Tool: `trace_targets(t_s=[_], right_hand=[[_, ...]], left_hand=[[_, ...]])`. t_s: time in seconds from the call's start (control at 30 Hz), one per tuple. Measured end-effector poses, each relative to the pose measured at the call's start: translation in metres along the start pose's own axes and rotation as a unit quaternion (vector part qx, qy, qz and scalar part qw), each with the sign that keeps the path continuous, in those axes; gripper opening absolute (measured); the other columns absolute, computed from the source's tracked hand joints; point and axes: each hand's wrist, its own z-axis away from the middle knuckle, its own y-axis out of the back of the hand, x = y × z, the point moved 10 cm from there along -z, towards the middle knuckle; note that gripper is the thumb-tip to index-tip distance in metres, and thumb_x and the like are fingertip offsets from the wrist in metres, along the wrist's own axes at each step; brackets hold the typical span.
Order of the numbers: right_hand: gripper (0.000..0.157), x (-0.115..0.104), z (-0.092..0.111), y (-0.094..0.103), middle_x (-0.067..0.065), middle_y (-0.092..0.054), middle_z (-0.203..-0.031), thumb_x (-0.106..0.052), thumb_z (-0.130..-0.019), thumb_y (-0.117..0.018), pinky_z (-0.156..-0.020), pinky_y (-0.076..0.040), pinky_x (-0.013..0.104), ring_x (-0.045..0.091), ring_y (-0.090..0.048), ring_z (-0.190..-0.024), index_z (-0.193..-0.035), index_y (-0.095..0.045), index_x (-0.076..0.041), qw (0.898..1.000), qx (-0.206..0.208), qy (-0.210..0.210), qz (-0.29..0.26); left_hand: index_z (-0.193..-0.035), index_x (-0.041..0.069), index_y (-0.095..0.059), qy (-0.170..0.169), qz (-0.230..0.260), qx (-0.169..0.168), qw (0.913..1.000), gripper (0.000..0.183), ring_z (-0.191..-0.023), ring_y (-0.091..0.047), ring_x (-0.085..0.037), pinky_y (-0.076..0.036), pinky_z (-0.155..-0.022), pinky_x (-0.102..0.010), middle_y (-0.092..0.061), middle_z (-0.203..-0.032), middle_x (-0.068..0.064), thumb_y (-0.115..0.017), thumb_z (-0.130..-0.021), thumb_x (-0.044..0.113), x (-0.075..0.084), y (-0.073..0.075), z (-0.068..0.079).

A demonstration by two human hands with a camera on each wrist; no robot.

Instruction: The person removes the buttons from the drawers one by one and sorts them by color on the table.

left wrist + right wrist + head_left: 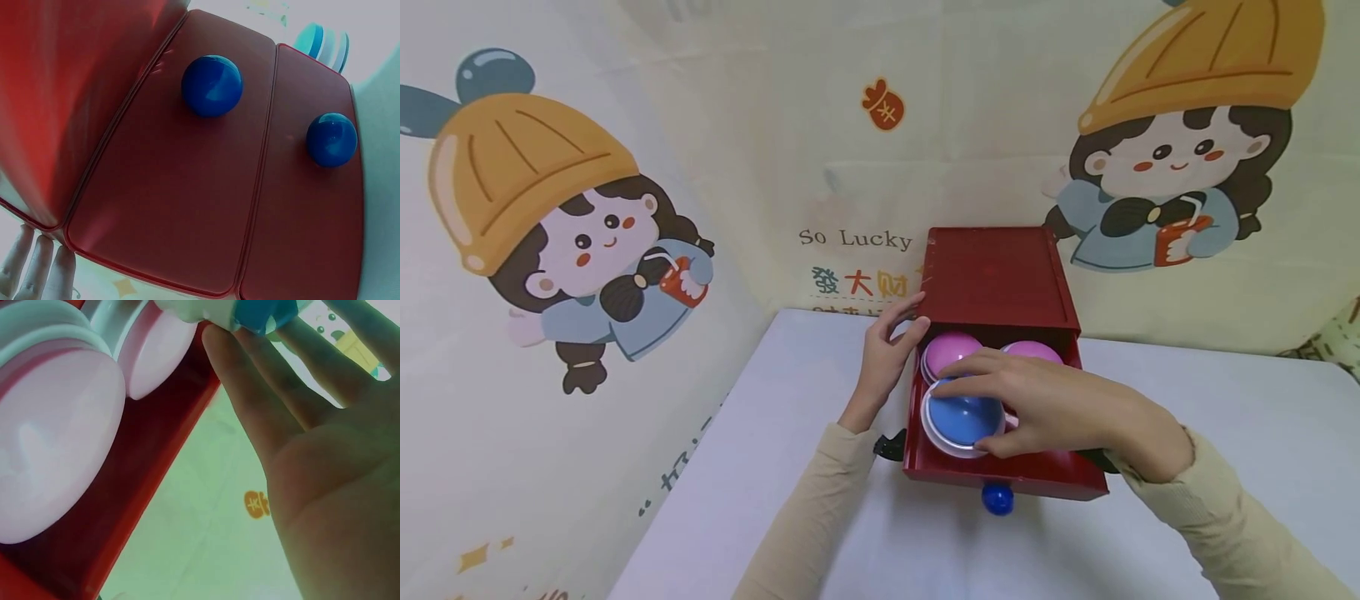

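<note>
A red drawer cabinet [996, 275] stands on the table with its top drawer [1007, 483] pulled out. Inside the drawer is a round blue-and-white bowl-like piece [964, 417], which my right hand [1045, 404] holds across its rim, thumb on the near edge and fingers on the far one. Two round pink-and-white pieces [953, 354] lie behind it, partly covered by my right hand. My left hand [883, 358] rests against the cabinet's left side, fingers extended; those fingers [42, 265] also show at the bottom left of the left wrist view.
A blue knob [997, 500] sits on the pulled-out drawer's front. Two lower drawers, each with a blue knob [212, 86], are closed. Beyond the cabinet a blue-and-white round object [322, 49] shows. A patterned cloth backdrop [820, 158] hangs behind the white table [760, 417].
</note>
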Motion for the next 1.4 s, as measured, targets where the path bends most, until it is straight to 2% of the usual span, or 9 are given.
trace_targets(t_s=[0.23,0.47,0.67,0.77,0.9,1.17,1.4], right_hand=[[0.062,-0.002,0.007,0.007,-0.003,-0.057,-0.132,-0.032,-0.079,-0.082,-0.089,-0.057,0.036,0.016,-0.052,-0.121,-0.137,-0.059,-0.025,0.999,0.02,0.007,0.024],[0.067,0.005,0.016,0.016,0.0,-0.054,-0.135,-0.027,-0.076,-0.085,-0.083,-0.059,0.036,0.021,-0.051,-0.123,-0.137,-0.059,-0.029,0.999,0.029,-0.021,0.011],[0.067,0.006,0.023,0.021,0.002,-0.053,-0.138,-0.026,-0.077,-0.084,-0.083,-0.059,0.035,0.022,-0.052,-0.124,-0.138,-0.058,-0.029,0.999,0.042,-0.021,0.009],[0.068,0.007,0.027,0.023,0.001,-0.053,-0.138,-0.024,-0.077,-0.084,-0.082,-0.06,0.035,0.023,-0.053,-0.123,-0.139,-0.058,-0.03,0.998,0.054,-0.017,0.008],[0.069,0.009,0.034,0.027,0.0,-0.053,-0.138,-0.023,-0.076,-0.085,-0.081,-0.06,0.034,0.023,-0.053,-0.123,-0.139,-0.058,-0.03,0.997,0.074,-0.014,0.008],[0.072,0.017,0.042,0.03,-0.001,-0.053,-0.139,-0.027,-0.072,-0.089,-0.075,-0.061,0.036,0.025,-0.052,-0.122,-0.138,-0.058,-0.032,0.996,0.078,-0.044,-0.016],[0.071,0.018,0.05,0.033,0.0,-0.053,-0.139,-0.027,-0.073,-0.088,-0.074,-0.061,0.036,0.025,-0.053,-0.121,-0.138,-0.058,-0.031,0.995,0.086,-0.048,0.013]], left_hand=[[-0.138,0.001,-0.056,-0.002,0.003,0.001,1.0,0.041,-0.124,-0.055,-0.024,-0.051,-0.097,-0.029,-0.056,-0.136,-0.016,-0.057,-0.097,0.004,0.0,0.0,0.001],[-0.138,0.0,-0.055,-0.007,0.007,0.002,0.9999,0.041,-0.125,-0.054,-0.027,-0.052,-0.096,-0.028,-0.055,-0.135,-0.018,-0.057,-0.097,0.004,0.004,0.0,0.001],[-0.139,0.001,-0.055,-0.009,0.003,-0.003,0.9999,0.042,-0.126,-0.053,-0.029,-0.052,-0.097,-0.03,-0.055,-0.135,-0.018,-0.056,-0.097,0.004,0.006,-0.002,0.001],[-0.139,0.001,-0.055,-0.007,0.001,-0.001,1.0,0.042,-0.126,-0.054,-0.028,-0.052,-0.098,-0.032,-0.055,-0.135,-0.019,-0.057,-0.097,0.004,0.005,-0.001,0.001],[-0.138,0.001,-0.055,-0.003,0.004,0.004,1.0,0.041,-0.125,-0.054,-0.025,-0.051,-0.097,-0.03,-0.055,-0.135,-0.018,-0.057,-0.097,0.004,0.003,-0.001,0.002],[-0.137,0.001,-0.057,-0.004,0.011,0.016,0.9998,0.04,-0.122,-0.056,-0.019,-0.051,-0.096,-0.028,-0.057,-0.134,-0.015,-0.058,-0.097,0.005,0.0,0.001,0.003],[-0.137,0.001,-0.057,-0.006,0.016,0.017,0.9997,0.04,-0.122,-0.056,-0.018,-0.051,-0.096,-0.027,-0.057,-0.134,-0.016,-0.058,-0.097,0.004,-0.001,0.001,0.003]])
